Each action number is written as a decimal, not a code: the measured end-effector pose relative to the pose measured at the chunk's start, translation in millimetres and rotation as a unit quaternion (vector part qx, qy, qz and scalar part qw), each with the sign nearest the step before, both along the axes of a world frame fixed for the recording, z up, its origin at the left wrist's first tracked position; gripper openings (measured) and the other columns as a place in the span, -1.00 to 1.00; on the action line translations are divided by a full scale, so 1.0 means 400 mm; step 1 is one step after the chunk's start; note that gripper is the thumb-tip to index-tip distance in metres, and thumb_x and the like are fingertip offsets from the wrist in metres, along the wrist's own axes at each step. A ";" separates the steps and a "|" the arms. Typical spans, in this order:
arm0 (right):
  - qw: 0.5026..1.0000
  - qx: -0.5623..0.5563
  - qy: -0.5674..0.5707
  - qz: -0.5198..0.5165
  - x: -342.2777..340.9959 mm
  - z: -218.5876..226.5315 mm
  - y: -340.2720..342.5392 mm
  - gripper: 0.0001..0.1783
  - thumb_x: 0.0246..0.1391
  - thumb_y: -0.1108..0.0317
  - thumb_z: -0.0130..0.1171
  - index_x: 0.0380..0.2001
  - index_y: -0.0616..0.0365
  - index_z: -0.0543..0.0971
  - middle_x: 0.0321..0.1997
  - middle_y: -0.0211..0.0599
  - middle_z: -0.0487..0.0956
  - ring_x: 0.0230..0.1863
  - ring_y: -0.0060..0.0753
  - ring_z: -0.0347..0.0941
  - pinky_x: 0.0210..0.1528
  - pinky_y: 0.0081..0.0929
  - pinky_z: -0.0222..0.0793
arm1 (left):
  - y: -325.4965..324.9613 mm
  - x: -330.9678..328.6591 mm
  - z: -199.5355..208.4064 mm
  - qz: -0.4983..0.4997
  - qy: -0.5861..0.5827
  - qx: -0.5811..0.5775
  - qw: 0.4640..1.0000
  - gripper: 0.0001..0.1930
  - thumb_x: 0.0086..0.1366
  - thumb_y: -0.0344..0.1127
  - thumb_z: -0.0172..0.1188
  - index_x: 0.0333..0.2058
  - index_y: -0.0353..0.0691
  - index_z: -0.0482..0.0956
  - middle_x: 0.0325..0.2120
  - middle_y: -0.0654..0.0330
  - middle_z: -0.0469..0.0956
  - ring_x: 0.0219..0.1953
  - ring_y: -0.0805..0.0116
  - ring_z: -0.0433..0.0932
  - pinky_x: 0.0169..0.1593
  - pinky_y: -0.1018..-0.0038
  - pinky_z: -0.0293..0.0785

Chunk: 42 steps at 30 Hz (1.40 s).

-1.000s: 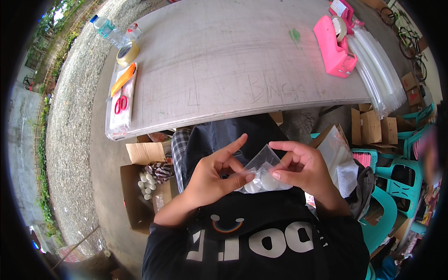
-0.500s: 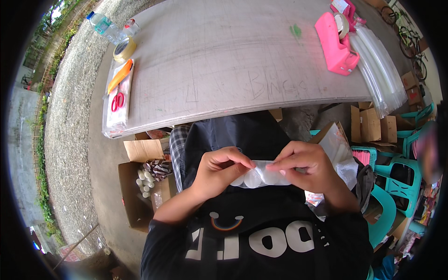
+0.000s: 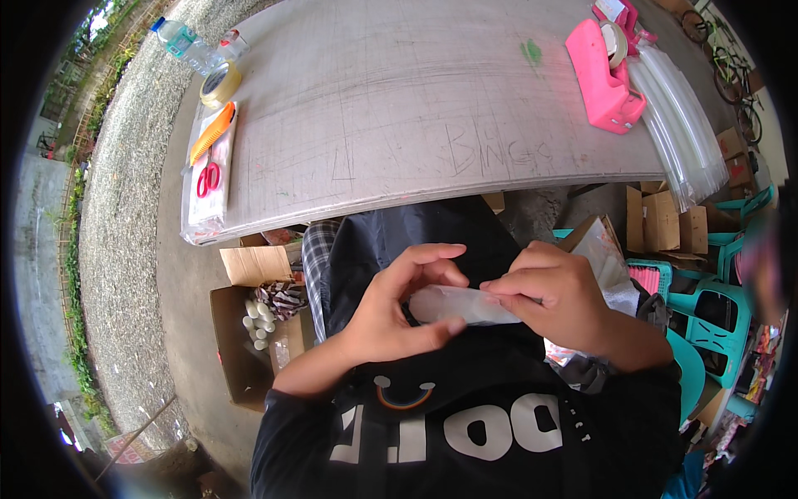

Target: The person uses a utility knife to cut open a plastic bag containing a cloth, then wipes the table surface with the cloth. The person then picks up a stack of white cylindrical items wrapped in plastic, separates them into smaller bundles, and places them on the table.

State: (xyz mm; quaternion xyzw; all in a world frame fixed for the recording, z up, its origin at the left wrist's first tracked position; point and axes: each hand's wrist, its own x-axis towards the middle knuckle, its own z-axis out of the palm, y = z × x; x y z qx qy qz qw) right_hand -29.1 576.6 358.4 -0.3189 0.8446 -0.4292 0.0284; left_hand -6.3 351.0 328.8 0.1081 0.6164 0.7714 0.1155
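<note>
Over my lap is a clear plastic sleeve (image 3: 453, 305) with whitish round pieces inside; their exact kind cannot be made out. The thumb and fingers of my right hand (image 3: 557, 291) pinch the sleeve's right end. Around its left end curves my left hand (image 3: 395, 312), open, thumb below and fingers above, with gaps between them and the sleeve. The sleeve's tip lies close to the left palm; whether it touches is hard to see.
Ahead is a grey table (image 3: 374, 100). On it: pink tape dispenser (image 3: 600, 79), clear plastic sleeves (image 3: 677, 125), orange cutter (image 3: 213, 133), red-handled scissors (image 3: 209, 179), tape roll (image 3: 220, 85) and bottle (image 3: 184, 43). A cardboard box (image 3: 237, 358) with white rolls stands left; teal chairs (image 3: 715, 324) right.
My left hand has let go of the sleeve's top edge and spread round its left end. My right hand has shifted slightly right, still pinching. The sleeve now looks narrower and more rolled.
</note>
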 end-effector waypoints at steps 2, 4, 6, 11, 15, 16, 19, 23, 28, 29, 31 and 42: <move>0.997 0.008 0.081 -0.012 0.018 -0.019 -0.005 -0.78 -0.17 0.57 0.41 -0.34 0.20 0.70 -0.47 -0.28 0.56 -0.43 -0.33 0.50 -0.37 -0.45 0.47 | -0.002 -0.010 0.001 -0.033 0.014 -0.047 0.998 -0.76 0.16 -0.62 0.27 -0.18 -0.26 0.64 -0.26 0.17 0.61 -0.17 0.37 0.62 -0.12 0.51 0.53; 0.989 0.030 0.146 -0.013 0.034 -0.031 -0.006 -0.75 -0.17 0.56 0.37 -0.31 0.22 0.67 -0.46 -0.24 0.52 -0.37 -0.25 0.52 -0.31 -0.39 0.51 | -0.015 -0.016 -0.019 -0.074 0.060 -0.107 0.990 -0.77 0.14 -0.62 0.27 -0.20 -0.28 0.65 -0.27 0.17 0.62 -0.17 0.37 0.61 -0.12 0.51 0.52; 0.983 0.026 0.180 0.012 0.042 -0.037 -0.005 -0.74 -0.17 0.58 0.35 -0.30 0.26 0.66 -0.44 -0.24 0.52 -0.36 -0.24 0.52 -0.25 -0.37 0.53 | -0.021 -0.010 -0.046 -0.067 0.088 -0.102 0.989 -0.76 0.12 -0.65 0.26 -0.23 -0.28 0.66 -0.27 0.17 0.62 -0.18 0.37 0.61 -0.13 0.52 0.52; 0.989 0.032 0.146 0.024 0.066 -0.017 0.004 -0.65 -0.17 0.59 0.36 -0.20 0.30 0.63 -0.30 -0.18 0.55 -0.29 -0.20 0.53 -0.14 -0.36 0.54 | -0.010 0.008 -0.048 -0.043 0.132 -0.086 0.987 -0.75 0.10 -0.71 0.22 -0.27 -0.27 0.69 -0.27 0.15 0.61 -0.21 0.38 0.60 -0.16 0.52 0.52; 0.993 0.024 0.117 0.006 0.083 -0.019 0.008 -0.57 -0.18 0.55 0.41 -0.13 0.29 0.62 -0.16 -0.13 0.58 -0.21 -0.16 0.54 -0.13 -0.37 0.54 | -0.004 0.012 -0.051 -0.032 0.141 -0.080 0.986 -0.75 0.11 -0.73 0.19 -0.28 -0.29 0.69 -0.27 0.12 0.60 -0.19 0.37 0.60 -0.15 0.52 0.53; 0.993 0.020 0.113 0.005 0.087 -0.031 0.012 -0.55 -0.19 0.54 0.43 -0.11 0.29 0.61 -0.13 -0.11 0.58 -0.19 -0.15 0.54 -0.13 -0.37 0.53 | -0.003 0.011 -0.053 -0.035 0.142 -0.079 0.986 -0.75 0.11 -0.73 0.19 -0.29 -0.29 0.69 -0.26 0.11 0.60 -0.19 0.36 0.60 -0.14 0.52 0.53; 0.994 0.001 0.109 0.007 0.094 -0.055 0.025 -0.53 -0.19 0.52 0.45 -0.10 0.28 0.61 -0.11 -0.11 0.58 -0.18 -0.13 0.55 -0.14 -0.37 0.53 | -0.018 -0.004 -0.064 -0.109 0.139 -0.040 0.983 -0.73 0.11 -0.74 0.18 -0.26 -0.29 0.69 -0.15 0.07 0.59 -0.13 0.33 0.61 -0.11 0.51 0.54; 0.992 -0.021 0.123 -0.006 0.100 -0.076 0.034 -0.53 -0.20 0.52 0.47 -0.11 0.26 0.62 -0.10 -0.12 0.58 -0.18 -0.13 0.55 -0.14 -0.37 0.55 | -0.033 -0.018 -0.052 -0.167 0.169 -0.063 0.969 -0.74 0.14 -0.64 0.26 -0.19 -0.28 0.66 0.02 -0.04 0.53 -0.02 0.21 0.61 -0.07 0.43 0.58; 0.989 -0.054 0.139 -0.010 0.100 -0.093 0.035 -0.55 -0.18 0.51 0.47 -0.13 0.24 0.63 -0.07 -0.12 0.59 -0.16 -0.14 0.56 -0.11 -0.37 0.56 | -0.045 0.005 -0.067 -0.161 0.226 -0.138 0.951 -0.74 0.16 -0.49 0.35 -0.14 -0.25 0.64 0.05 -0.11 0.53 -0.07 0.11 0.66 -0.15 0.41 0.67; 0.987 -0.060 0.147 -0.008 0.096 -0.089 0.035 -0.56 -0.17 0.49 0.47 -0.12 0.23 0.63 -0.06 -0.12 0.59 -0.15 -0.14 0.56 -0.10 -0.36 0.55 | -0.038 0.005 -0.067 -0.135 0.233 -0.131 0.954 -0.76 0.14 -0.50 0.36 -0.17 -0.23 0.65 -0.01 -0.06 0.58 -0.13 0.15 0.68 -0.19 0.46 0.68; 0.984 -0.073 0.160 -0.005 0.078 -0.074 0.038 -0.56 -0.16 0.44 0.49 -0.12 0.21 0.64 -0.05 -0.12 0.59 -0.13 -0.15 0.56 -0.09 -0.34 0.55 | -0.034 -0.001 -0.042 -0.107 0.257 -0.142 0.950 -0.77 0.13 -0.50 0.36 -0.20 -0.25 0.66 -0.03 -0.04 0.59 -0.10 0.11 0.67 -0.16 0.44 0.68; 0.868 -0.143 0.049 -0.473 -0.391 -0.049 0.359 -0.39 0.29 0.05 0.06 0.24 0.24 0.34 0.07 -0.14 0.54 0.04 -0.32 0.49 0.06 -0.40 0.38 | -0.007 -0.077 0.078 0.153 0.393 -0.184 0.888 -0.81 0.06 -0.58 0.41 -0.31 -0.34 0.66 -0.11 -0.24 0.60 -0.10 0.02 0.67 -0.15 0.37 0.65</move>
